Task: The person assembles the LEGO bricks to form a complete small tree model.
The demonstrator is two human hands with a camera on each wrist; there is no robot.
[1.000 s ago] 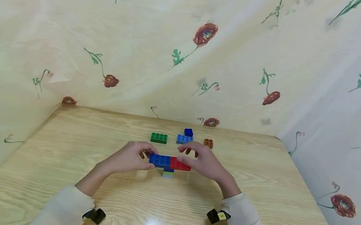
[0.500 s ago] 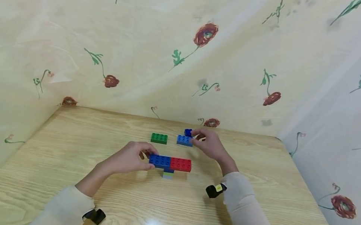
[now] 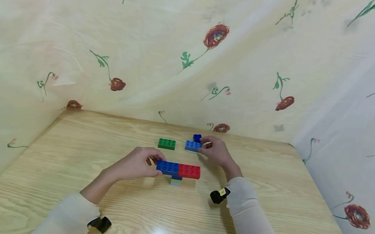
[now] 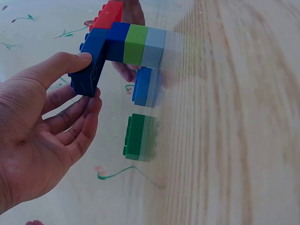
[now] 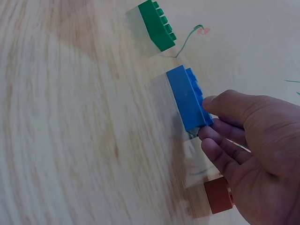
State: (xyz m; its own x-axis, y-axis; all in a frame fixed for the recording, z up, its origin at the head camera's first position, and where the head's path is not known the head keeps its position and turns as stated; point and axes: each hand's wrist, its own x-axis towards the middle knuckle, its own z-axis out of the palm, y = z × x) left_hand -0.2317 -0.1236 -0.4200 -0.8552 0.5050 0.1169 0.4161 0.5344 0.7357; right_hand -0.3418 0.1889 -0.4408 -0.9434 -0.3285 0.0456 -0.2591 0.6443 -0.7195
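My left hand (image 3: 139,164) pinches the left end of a long dark blue toy brick (image 3: 168,168), thumb in front and fingers behind. A red brick (image 3: 189,171) sits end to end with it. Under their join stands a column of small bricks: dark blue (image 4: 117,41), lime green (image 4: 135,46) and pale grey-blue (image 4: 153,48) at the bottom. Farther back, my right hand (image 3: 219,153) grips the right end of a light blue brick (image 5: 183,99) on the table. Its thumb lies on the stud side, the fingers curled at the end.
Left of the light blue brick lies a green brick (image 3: 167,143). A small dark blue brick (image 3: 197,137) is just behind it. The small brown brick (image 5: 219,195) shows beside the right hand. Flowered cloth (image 3: 153,50) hangs behind the wooden table (image 3: 147,217).
My right hand has left the red brick, moved back and closed in on the light blue brick's right end. My left hand keeps its hold on the dark blue brick.
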